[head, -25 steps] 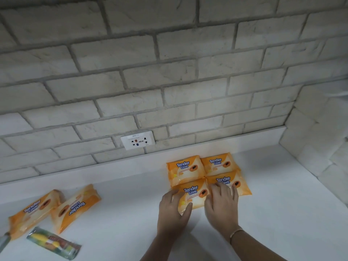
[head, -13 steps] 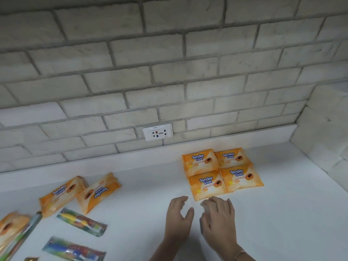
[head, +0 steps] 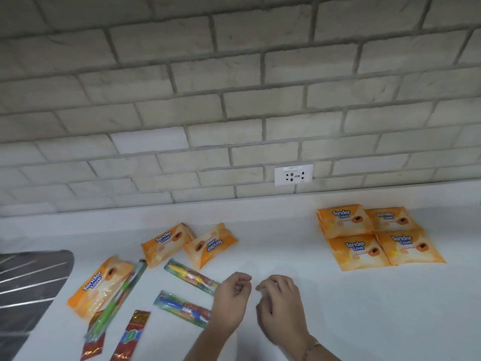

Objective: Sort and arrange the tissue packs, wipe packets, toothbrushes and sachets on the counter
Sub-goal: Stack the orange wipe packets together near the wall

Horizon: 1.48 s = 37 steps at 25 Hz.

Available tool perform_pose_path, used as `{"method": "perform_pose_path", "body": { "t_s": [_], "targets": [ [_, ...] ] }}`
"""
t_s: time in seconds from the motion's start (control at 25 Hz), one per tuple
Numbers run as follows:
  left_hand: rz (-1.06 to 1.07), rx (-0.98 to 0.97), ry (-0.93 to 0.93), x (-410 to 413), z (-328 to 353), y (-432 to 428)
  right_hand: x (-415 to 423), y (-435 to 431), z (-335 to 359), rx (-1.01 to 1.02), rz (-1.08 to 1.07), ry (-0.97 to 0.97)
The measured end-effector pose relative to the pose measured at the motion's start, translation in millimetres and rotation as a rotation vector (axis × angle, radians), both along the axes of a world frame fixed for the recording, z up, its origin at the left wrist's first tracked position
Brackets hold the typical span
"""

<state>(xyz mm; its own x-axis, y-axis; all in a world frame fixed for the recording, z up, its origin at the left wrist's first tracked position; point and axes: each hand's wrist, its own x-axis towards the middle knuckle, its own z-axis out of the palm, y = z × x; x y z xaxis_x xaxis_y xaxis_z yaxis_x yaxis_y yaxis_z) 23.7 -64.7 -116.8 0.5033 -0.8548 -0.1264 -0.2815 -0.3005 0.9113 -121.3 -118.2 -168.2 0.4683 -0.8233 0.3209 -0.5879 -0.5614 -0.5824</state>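
Several orange tissue packs (head: 378, 237) lie in a tight two-by-two block at the right. Two more orange packs (head: 166, 242) (head: 210, 244) lie loose at centre left, and a third (head: 100, 285) lies further left under a green packaged toothbrush (head: 114, 300). Two other packaged toothbrushes (head: 191, 278) (head: 182, 308) lie side by side beside my left hand (head: 230, 299). Two red sachets (head: 131, 334) (head: 93, 345) lie near the front. My left hand hovers with loosely curled fingers, holding nothing. My right hand (head: 279, 306) hovers beside it, also holding nothing.
The white counter (head: 286, 256) meets a pale brick wall with a white socket plate (head: 293, 174). A dark ribbed drainer surface (head: 28, 287) fills the left edge. A bracelet sits on my right wrist.
Both hands have left the block of orange packs and drawn back left. The view has swung left, bringing the loose packs, toothbrushes and sachets into sight.
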Motion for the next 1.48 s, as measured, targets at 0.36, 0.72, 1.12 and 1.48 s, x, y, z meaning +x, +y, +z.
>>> {"method": "perform_pose_path", "body": {
  "t_s": [0.36,0.72,1.12,1.48],
  "targets": [
    [-0.031,0.119,-0.681,130,7,-29,28,8,-1,0.025,-0.044,0.201],
    [-0.184,0.538,-0.812,142,2,-73,31,9,6,0.017,-0.065,0.235],
    [-0.157,0.177,-0.704,80,-10,-40,28,7,5,0.149,-0.143,0.103],
    [0.017,-0.115,0.36,-10,20,0,21,13,60,1.195,-0.031,-1.056]
  ]
}}
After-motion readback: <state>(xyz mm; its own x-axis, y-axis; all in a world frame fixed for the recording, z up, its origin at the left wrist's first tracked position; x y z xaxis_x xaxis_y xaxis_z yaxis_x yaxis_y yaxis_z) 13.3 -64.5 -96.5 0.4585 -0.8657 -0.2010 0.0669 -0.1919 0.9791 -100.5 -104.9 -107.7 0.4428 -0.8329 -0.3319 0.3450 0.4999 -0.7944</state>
